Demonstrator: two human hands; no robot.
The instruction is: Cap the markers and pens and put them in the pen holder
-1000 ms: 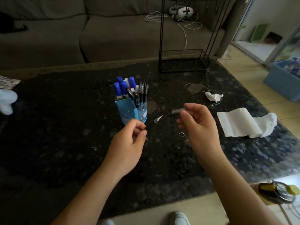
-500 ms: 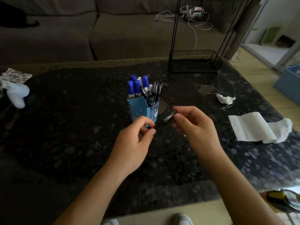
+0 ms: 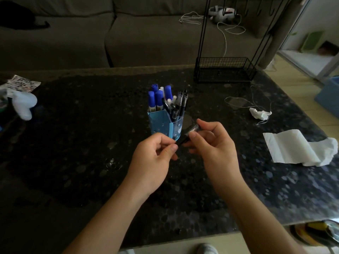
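A black pen [image 3: 182, 141] is being held above the table between both hands, just off the 5 o'clock side of the pen holder [image 3: 160, 125]. Its lower end is being pinched by the thumb and curled fingers of the left hand [image 3: 154, 160]. Its translucent grey cap [image 3: 193, 129] is being gripped by the thumb and fingers of the right hand [image 3: 215, 149]. The two hands are being held close together, with only a short stretch of barrel being shown between the fingertips. Cap and barrel are being held in one line, slanted up towards 2 o'clock. Whether the cap is fully seated cannot be told.

The light blue pen holder is being seen upright on the dark speckled table [image 3: 73, 143], at 12 o'clock from the left hand. Blue-capped markers [image 3: 158, 97] are being held in its 11 o'clock side and black pens [image 3: 180, 104] in its 1 o'clock side, all with caps on.

At 3 o'clock from the hands, well apart, a white paper towel [image 3: 297, 149] is being seen spread on the table. A crumpled tissue [image 3: 260, 114] with a thin cord [image 3: 238, 104] beside it is being seen at 2 o'clock. A black wire rack [image 3: 223, 70] is being seen at 1 o'clock near the far edge, and a white toy [image 3: 23, 105] at 9 o'clock.
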